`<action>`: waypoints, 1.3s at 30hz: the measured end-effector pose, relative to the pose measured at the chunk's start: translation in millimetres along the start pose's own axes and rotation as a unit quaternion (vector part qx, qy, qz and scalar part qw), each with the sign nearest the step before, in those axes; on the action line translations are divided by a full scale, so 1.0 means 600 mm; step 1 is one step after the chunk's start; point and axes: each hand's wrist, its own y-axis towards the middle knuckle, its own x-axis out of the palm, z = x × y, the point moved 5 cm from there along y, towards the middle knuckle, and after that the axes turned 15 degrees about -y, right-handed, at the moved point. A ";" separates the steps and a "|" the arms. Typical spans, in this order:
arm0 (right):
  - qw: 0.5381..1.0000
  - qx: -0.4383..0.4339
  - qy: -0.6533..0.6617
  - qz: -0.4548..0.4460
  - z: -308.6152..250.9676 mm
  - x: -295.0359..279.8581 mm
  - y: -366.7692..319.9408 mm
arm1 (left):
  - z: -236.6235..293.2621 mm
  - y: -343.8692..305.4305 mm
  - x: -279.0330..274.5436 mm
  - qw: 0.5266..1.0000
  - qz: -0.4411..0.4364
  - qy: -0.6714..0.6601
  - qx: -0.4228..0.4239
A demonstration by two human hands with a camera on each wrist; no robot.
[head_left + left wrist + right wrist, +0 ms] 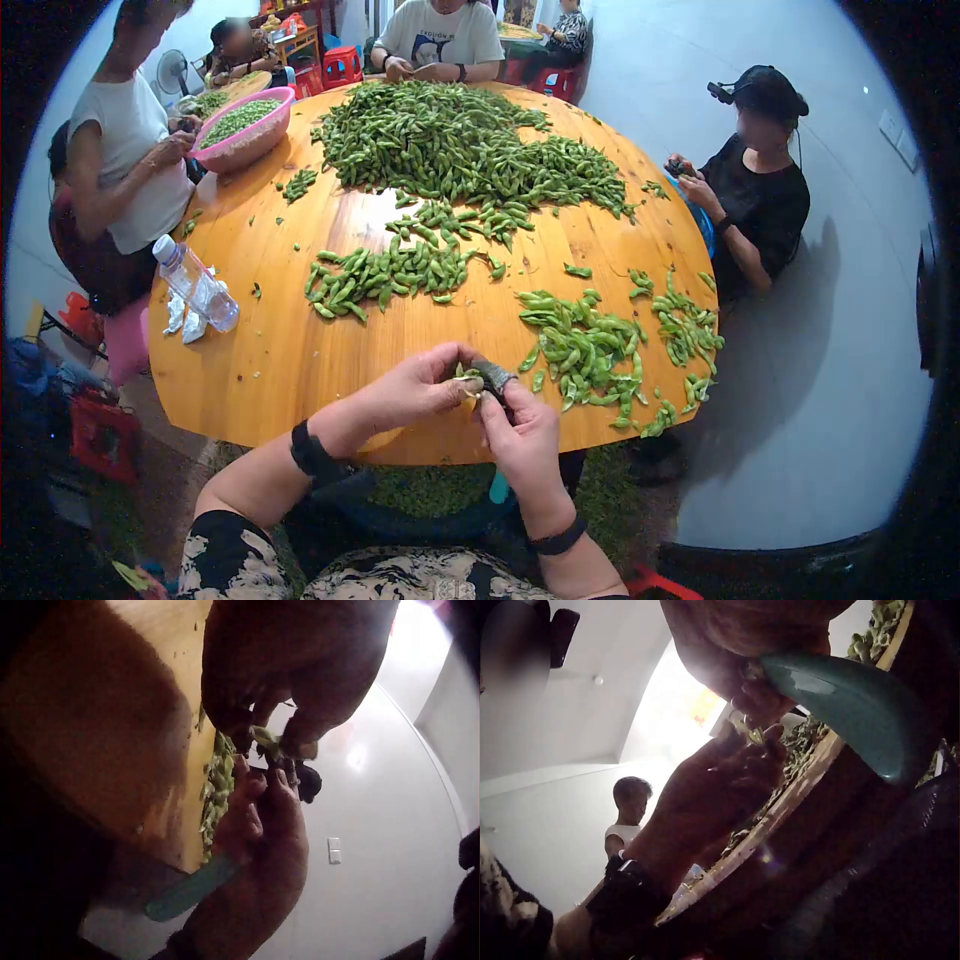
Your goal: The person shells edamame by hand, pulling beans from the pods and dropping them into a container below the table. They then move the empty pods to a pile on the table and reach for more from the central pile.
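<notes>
In the head view, my left hand (425, 388) pinches a green pod (466, 376) above the table's near edge; the pod (264, 738) also shows in the left wrist view. My right hand (528, 435) meets it, thumb and fingertips close against the pod. A dark grey covering (494, 376) lies about the fingers where the hands meet. From the right hand's grip extends a teal handle (840, 705), whose end points down below the hand; its far end is hidden. Loose pods (585, 350) lie just beyond the right hand, with another group (390, 275) farther off.
A large pod heap (430, 140) covers the far middle of the round wooden table (270, 350). A clear bottle (200, 285) leans over white tissue at left. A pink basin (245, 135) is behind it. Several people sit or stand around. Below my hands is a container of green contents (425, 492).
</notes>
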 end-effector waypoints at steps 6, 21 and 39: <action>0.982 0.100 0.151 -0.048 -0.007 -0.002 -0.025 | -0.026 -0.042 0.009 0.993 0.101 0.021 -0.059; 0.978 0.163 0.083 0.105 0.088 -0.138 0.010 | 0.126 0.078 -0.168 0.661 0.278 0.690 0.102; 0.997 0.073 -0.036 0.002 0.033 -0.066 0.037 | 0.136 0.082 -0.199 0.675 0.339 0.644 0.119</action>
